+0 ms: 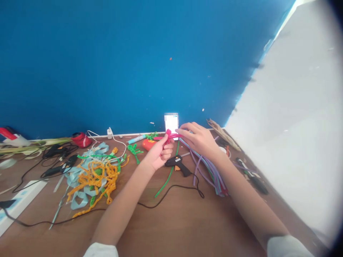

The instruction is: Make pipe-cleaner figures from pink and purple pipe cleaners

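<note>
Pink pipe cleaners (174,135), with a small round coiled knob at one end, are held up above the table. My left hand (160,151) is closed on them, thumb on top just below the knob. To its right, the bent fingers of my right hand (197,137) pinch the strands. Right behind the strands a lit phone (171,122) leans against the wall. Below my hands lie a black glue gun (179,164) and a single green pipe cleaner (166,184). A bundle of purple pipe cleaners (210,173) lies under my right forearm, partly hidden.
Tangled orange pipe cleaners (103,176) and pale blue ribbon (79,200) cover the left side. A white power strip (23,200), black cables and a red ribbon roll (81,140) lie farther left. A marker (136,139) sits near the blue wall (120,71); a dark-handled tool (253,176) lies right.
</note>
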Motion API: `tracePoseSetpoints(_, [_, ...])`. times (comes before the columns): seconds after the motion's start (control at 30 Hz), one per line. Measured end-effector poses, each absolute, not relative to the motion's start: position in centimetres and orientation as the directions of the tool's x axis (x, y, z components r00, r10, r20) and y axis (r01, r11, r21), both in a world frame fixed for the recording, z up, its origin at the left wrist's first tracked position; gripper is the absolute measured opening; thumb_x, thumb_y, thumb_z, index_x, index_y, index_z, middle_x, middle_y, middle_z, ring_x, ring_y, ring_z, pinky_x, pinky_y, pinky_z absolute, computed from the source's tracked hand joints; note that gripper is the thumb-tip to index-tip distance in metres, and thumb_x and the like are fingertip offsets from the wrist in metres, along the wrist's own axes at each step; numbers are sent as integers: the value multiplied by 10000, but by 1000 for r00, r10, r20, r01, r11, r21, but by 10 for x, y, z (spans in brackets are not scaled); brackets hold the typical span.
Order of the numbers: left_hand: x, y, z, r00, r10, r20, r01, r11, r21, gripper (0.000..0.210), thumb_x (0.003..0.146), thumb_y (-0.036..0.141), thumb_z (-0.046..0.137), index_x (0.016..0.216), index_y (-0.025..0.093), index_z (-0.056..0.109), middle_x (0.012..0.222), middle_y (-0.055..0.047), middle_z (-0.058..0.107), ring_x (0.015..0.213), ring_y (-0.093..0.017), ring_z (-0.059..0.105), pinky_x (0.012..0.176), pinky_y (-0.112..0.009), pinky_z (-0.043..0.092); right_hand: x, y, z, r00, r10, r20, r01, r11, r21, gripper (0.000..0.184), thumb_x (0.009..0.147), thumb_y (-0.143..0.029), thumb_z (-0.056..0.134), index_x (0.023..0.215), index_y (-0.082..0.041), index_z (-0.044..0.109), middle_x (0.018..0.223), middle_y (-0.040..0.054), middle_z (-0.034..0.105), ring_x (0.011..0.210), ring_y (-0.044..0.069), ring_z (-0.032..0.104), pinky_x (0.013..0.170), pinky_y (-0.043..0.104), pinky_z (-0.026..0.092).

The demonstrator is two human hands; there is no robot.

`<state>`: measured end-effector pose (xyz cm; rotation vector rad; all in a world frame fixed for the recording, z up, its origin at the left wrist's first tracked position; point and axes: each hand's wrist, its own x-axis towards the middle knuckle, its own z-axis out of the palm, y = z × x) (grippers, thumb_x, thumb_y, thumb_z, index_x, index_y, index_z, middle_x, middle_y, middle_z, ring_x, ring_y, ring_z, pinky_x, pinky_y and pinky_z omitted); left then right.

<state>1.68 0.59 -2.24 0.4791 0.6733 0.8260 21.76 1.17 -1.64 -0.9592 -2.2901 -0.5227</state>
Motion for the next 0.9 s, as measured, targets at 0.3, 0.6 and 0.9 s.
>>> tracePoseSetpoints(0.3, [18, 3, -21, 556, 737, -385, -478, 662, 577, 258, 1011, 293, 452, 813, 141, 520, 520, 97, 318, 299, -5, 227, 273, -117, 125, 216, 11, -16, -717, 344, 606, 642, 664, 383, 255, 1015, -191, 493, 1231, -220, 624, 1058, 51, 713, 862, 200, 535, 700, 355, 335])
tracePoseSetpoints(0.6, [18, 1, -20, 578, 726, -372, -442, 662, 606, 306, 1017, 284, 416, 782, 125, 529, 505, 95, 305, 311, -8, 211, 288, -123, 138, 211, 7, -12, -735, 368, 569, 624, 695, 357, 220, 1010, -145, 469, 931, -179, 672, 842, 49, 674, 759, 179, 527, 644, 341, 297])
tracePoseSetpoints(0.9, [27, 1, -35, 285, 959, 2, -147, 42, 988, 455, 946, 491, 512, 646, 151, 471, 535, 57, 384, 396, -25, 246, 397, -183, 133, 198, 9, -20, -320, 763, 562, 484, 642, -595, 225, 950, -306, 562, 802, -177, 672, 760, 22, 629, 688, 139, 523, 641, 284, 357])
